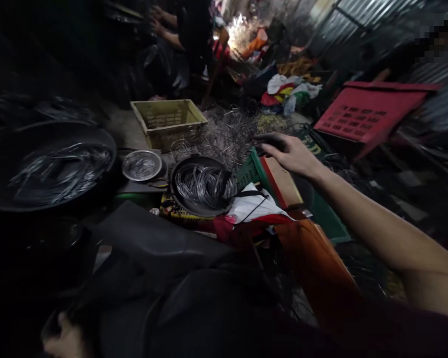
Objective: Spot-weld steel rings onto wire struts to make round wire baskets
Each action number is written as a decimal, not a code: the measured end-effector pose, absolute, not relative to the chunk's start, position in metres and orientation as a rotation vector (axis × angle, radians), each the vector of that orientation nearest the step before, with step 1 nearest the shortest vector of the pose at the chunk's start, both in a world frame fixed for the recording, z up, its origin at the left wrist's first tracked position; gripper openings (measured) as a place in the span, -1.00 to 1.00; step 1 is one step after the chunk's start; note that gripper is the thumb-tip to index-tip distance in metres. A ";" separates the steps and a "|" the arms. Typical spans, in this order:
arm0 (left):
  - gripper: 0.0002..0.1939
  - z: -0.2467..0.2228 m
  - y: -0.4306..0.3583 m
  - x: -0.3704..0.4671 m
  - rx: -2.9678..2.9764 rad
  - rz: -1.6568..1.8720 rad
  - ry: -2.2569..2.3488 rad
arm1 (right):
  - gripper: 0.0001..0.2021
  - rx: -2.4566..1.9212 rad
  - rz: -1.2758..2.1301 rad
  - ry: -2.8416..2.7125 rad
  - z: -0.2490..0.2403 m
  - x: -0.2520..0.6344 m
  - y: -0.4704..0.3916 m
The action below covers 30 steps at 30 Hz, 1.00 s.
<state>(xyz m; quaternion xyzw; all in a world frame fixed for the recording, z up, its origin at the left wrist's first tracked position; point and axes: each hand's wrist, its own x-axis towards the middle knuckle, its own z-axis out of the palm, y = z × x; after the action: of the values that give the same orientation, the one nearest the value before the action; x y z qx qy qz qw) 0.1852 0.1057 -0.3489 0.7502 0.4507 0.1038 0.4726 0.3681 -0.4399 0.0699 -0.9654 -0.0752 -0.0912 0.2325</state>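
Observation:
My right hand (281, 149) reaches out above a green basket (251, 171) and a brown cardboard piece (281, 184). Its fingers are apart, with dark fingertips and nothing seen in them. Low at the left, my left hand (65, 338) is dim and blurred beside dark cloth (164, 258); its fingers are hard to make out. A black pan with coiled wire (203, 184) sits near the middle, next to a small metal bowl (142, 165) of short pieces. At the left, a large dark pan (110, 149) holds bent wire strips (65, 171).
Behind the pans stands a yellow crate (171, 129), beside tangled wire (227, 134). A red crate (362, 112) is at the right. Colored bags (283, 92) lie farther back. Another person's hands (164, 25) show at the top. An orange-brown panel (313, 263) leans near the front.

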 end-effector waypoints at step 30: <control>-0.53 -0.276 0.084 0.013 1.596 0.839 1.466 | -0.62 -2.595 1.707 -0.547 -0.040 0.391 -0.284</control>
<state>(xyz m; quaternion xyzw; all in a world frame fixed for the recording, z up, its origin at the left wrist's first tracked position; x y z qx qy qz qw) 0.0132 0.0838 -0.2764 0.6301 0.5790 0.3314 0.3973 0.3914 -0.2838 -0.0403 -0.8228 -0.1736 0.5412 -0.0061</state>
